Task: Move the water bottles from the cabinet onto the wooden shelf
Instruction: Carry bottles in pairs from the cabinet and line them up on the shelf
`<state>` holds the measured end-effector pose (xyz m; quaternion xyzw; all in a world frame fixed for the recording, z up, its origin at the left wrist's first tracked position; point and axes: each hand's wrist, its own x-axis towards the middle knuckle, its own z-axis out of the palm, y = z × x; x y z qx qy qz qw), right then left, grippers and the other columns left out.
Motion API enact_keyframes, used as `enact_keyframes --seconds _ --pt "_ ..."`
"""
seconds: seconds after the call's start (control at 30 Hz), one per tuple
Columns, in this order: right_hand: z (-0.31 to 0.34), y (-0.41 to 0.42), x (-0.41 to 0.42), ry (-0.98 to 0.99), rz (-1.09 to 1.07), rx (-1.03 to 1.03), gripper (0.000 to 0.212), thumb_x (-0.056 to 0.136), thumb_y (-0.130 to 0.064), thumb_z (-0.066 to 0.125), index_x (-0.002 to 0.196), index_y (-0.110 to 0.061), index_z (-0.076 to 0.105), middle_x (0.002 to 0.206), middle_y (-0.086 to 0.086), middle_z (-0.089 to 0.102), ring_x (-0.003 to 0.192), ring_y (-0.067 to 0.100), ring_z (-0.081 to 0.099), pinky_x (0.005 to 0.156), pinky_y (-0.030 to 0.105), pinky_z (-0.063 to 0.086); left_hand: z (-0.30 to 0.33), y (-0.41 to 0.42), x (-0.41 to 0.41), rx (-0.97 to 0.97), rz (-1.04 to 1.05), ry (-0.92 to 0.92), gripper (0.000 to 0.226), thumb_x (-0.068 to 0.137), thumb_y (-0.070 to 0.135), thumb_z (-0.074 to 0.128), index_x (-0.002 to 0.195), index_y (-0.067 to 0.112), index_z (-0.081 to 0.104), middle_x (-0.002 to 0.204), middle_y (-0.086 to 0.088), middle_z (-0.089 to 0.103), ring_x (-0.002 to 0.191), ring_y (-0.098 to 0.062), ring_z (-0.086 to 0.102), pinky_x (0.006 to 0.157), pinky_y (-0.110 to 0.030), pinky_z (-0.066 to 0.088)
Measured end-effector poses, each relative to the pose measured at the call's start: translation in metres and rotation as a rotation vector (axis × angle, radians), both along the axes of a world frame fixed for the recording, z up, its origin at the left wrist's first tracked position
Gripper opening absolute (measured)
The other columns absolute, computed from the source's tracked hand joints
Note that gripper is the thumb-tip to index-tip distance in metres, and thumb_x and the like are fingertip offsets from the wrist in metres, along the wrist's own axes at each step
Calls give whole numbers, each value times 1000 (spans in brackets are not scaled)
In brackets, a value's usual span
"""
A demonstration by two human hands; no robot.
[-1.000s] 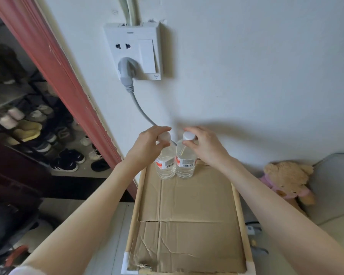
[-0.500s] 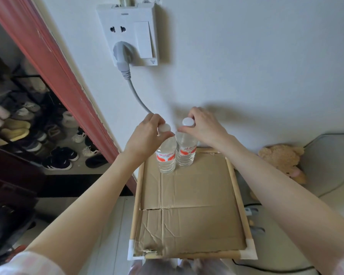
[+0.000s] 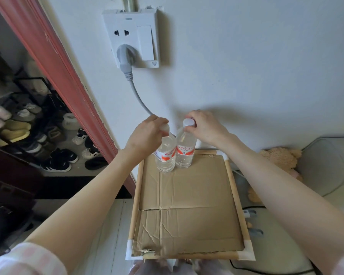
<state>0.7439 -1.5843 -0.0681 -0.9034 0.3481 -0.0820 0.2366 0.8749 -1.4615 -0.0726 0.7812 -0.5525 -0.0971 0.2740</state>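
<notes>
Bottles first: from the head camera, my only view, I see two water bottles standing upright side by side at the far end of the wooden shelf (image 3: 233,183), on its cardboard liner (image 3: 189,205), close to the wall. My left hand (image 3: 147,133) is closed over the cap of the left bottle (image 3: 165,155); my right hand (image 3: 205,126) pinches the white cap of the right bottle (image 3: 185,151). Both bases look to be resting on the cardboard, though the wide lens makes that hard to confirm. I judge this the placing step. Next I would let go of both caps gently, so neither bottle tips, then go back to the cabinet, which is out of view. A grey cable (image 3: 137,96) hangs from the wall socket (image 3: 130,36) just behind my left hand.
</notes>
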Motion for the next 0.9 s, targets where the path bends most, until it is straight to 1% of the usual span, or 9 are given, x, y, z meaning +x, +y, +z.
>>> enact_keyframes --seconds 0.17,0.23,0.33,0.4,0.47,0.53,0.63,0.77,0.9 --pt "-1 -1 -4 -27 -53 7 34 83 -24 61 110 -5 54 112 14 55 105 27 49 75 27 34 7 -1 -4 46 86 -117 40 76 34 67 103 6 58 101 -11 57 89 -30 55 77 -39 45" --pt "-2 1 -4 -37 -47 4 34 83 -23 61 109 -4 55 111 14 55 104 28 50 74 27 33 5 1 -2 16 17 -84 39 77 30 68 106 6 57 109 -10 56 94 -28 55 81 -34 43" --pt "-2 2 -4 -50 -42 6 36 83 -24 62 112 -4 54 113 14 56 105 27 50 76 25 33 5 5 0 82 -253 -11 38 83 11 61 120 11 52 127 -6 51 114 -21 49 91 -21 32" --pt "-2 2 -4 -50 -40 12 37 84 -24 62 115 -5 54 115 13 56 106 26 51 80 27 35 5 8 4 124 -312 0 34 84 1 55 116 12 57 124 -6 53 113 -20 49 91 -18 30" --pt "-2 1 -5 -58 -38 18 36 84 -23 61 115 -5 54 115 13 56 105 26 51 79 27 35 5 10 7 86 -234 5 30 82 -1 55 110 9 60 116 -9 55 105 -25 53 85 -18 33" --pt "-2 1 -6 -59 -32 28 35 84 -21 60 115 -5 55 114 13 56 103 25 51 77 25 33 4 10 7 43 -68 -26 27 81 15 63 107 9 61 106 -10 57 96 -27 54 80 -25 37" --pt "-2 2 -7 -63 -16 27 34 85 -20 60 115 -5 55 113 13 56 100 23 52 77 23 34 4 10 7 49 121 -65 42 75 36 69 104 6 60 99 -11 56 90 -27 53 76 -32 41" --pt "-1 1 -6 -63 6 37 36 85 -20 60 118 -6 54 115 12 56 98 21 53 80 23 34 7 15 14 71 -28 26 42 78 21 68 117 9 55 113 -9 55 87 -24 56 81 -31 44" --pt "-3 -2 -5 -71 26 51 32 87 -18 56 117 -9 55 111 9 57 88 17 48 77 23 33 4 13 16 68 -6 55 35 83 13 61 117 14 56 110 -10 59 89 -23 57 85 -32 44"
